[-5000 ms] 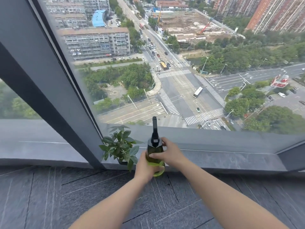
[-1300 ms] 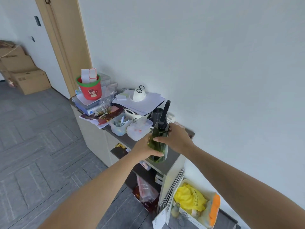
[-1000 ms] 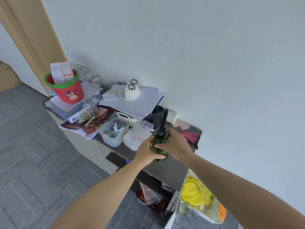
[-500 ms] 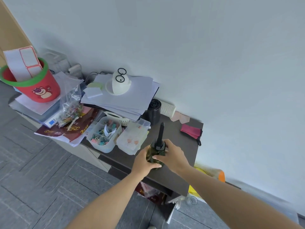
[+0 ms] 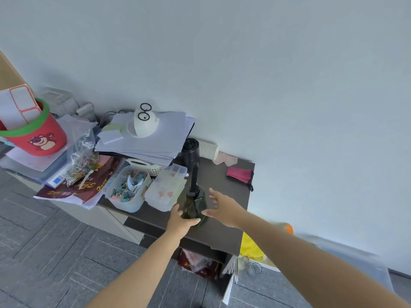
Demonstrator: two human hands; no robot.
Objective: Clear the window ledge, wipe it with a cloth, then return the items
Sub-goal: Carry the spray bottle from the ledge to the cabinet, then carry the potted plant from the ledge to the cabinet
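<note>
A dark green spray bottle [image 5: 194, 203] with a tall black nozzle stands upright on the dark cabinet top [image 5: 224, 192], close to its front edge. My left hand [image 5: 180, 221] cups the bottle's base, thumb on its left side and fingers across the front. Just right of the bottle, my right hand [image 5: 223, 207] is off it with fingers spread. A folded red cloth [image 5: 239, 174] lies at the back right of the cabinet top. The window ledge is out of view.
Left of the bottle sit two clear plastic boxes [image 5: 165, 190] of clips, a paper stack [image 5: 153, 141] with a white ornament, and a red bucket [image 5: 33, 134]. A black roll [image 5: 191, 150] and paper cups [image 5: 208, 149] stand behind. A yellow bag [image 5: 250, 247] sits on the floor at right.
I carried the bottle from the window ledge to the cabinet and lowered it onto the top. My right hand has just let go and opened; the left stays at the base.
</note>
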